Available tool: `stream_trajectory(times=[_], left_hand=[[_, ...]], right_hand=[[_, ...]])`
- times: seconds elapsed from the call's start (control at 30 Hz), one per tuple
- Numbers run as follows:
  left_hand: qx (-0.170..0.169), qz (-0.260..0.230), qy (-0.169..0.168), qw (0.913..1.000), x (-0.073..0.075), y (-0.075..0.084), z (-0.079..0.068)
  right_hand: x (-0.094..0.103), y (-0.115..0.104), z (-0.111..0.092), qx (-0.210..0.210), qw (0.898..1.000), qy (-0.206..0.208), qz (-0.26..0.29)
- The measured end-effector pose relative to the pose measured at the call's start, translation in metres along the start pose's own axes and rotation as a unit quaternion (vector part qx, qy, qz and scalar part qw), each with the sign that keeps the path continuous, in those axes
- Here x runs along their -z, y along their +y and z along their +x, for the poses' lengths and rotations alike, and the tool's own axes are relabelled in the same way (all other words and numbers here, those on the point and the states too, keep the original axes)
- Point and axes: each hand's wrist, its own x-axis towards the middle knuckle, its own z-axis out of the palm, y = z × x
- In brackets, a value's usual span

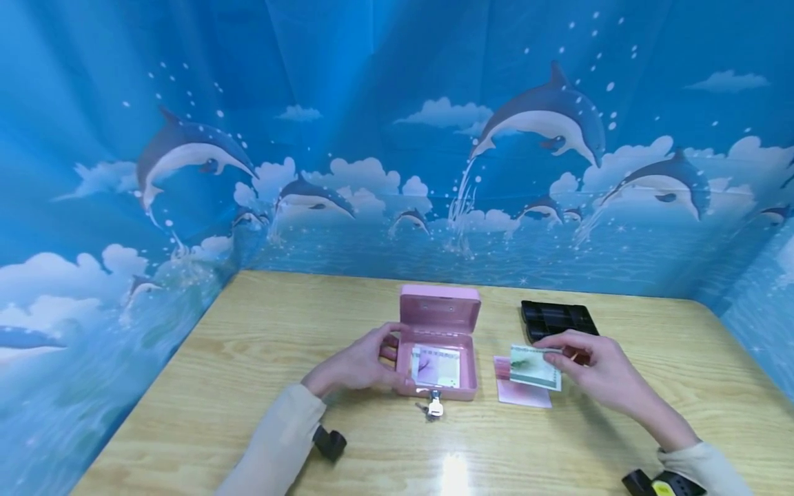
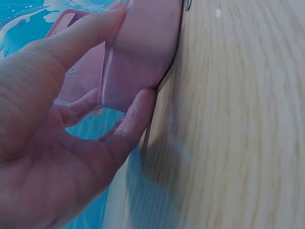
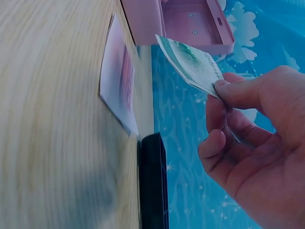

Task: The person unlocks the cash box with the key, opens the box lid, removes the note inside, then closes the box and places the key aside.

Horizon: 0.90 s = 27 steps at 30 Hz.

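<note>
A pink cash box (image 1: 455,395) stands on the table with its lid raised, and pale purple-white banknotes (image 1: 437,367) lie inside. My left hand (image 1: 362,362) grips the box's left side, its thumb near the front corner and its fingers along the side wall (image 2: 143,57). To the right of the box, my right hand (image 1: 598,365) pinches a green banknote (image 1: 535,368) between thumb and fingers. In the right wrist view this green paper is held up off the table; whether it is one note or several I cannot tell. Beneath it lie pink banknotes (image 1: 524,398).
Keys (image 1: 435,408) hang from the lock at the box's front. A black compartment tray (image 1: 555,313) lies behind my right hand. The wooden table (image 1: 298,310) ends at a blue dolphin-printed curtain (image 1: 372,227) at the back and sides.
</note>
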Motion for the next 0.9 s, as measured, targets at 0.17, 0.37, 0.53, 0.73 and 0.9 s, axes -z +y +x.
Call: stream_trajectory(times=[0.17,0.37,0.53,0.73,0.9], left_hand=[[-0.001,-0.005,-0.001,1.0000,-0.001,0.001,0.001],[-0.004,-0.007,-0.003,1.0000,-0.001,0.002,0.001],[-0.003,0.002,-0.003,1.0000,-0.001,0.001,0.000],[-0.007,0.007,-0.006,0.9999,0.000,0.000,-0.001],[-0.024,0.016,-0.012,0.9995,-0.001,0.000,-0.001]], right_hand=[[0.007,0.009,-0.002,-0.030,0.999,-0.014,-0.004],[0.014,0.020,-0.007,-0.033,0.999,-0.021,-0.015],[0.019,0.028,-0.011,-0.044,0.998,-0.038,-0.025],[0.026,0.037,-0.014,-0.074,0.994,-0.072,-0.032],[0.028,0.043,-0.016,-0.092,0.991,-0.087,-0.045]])
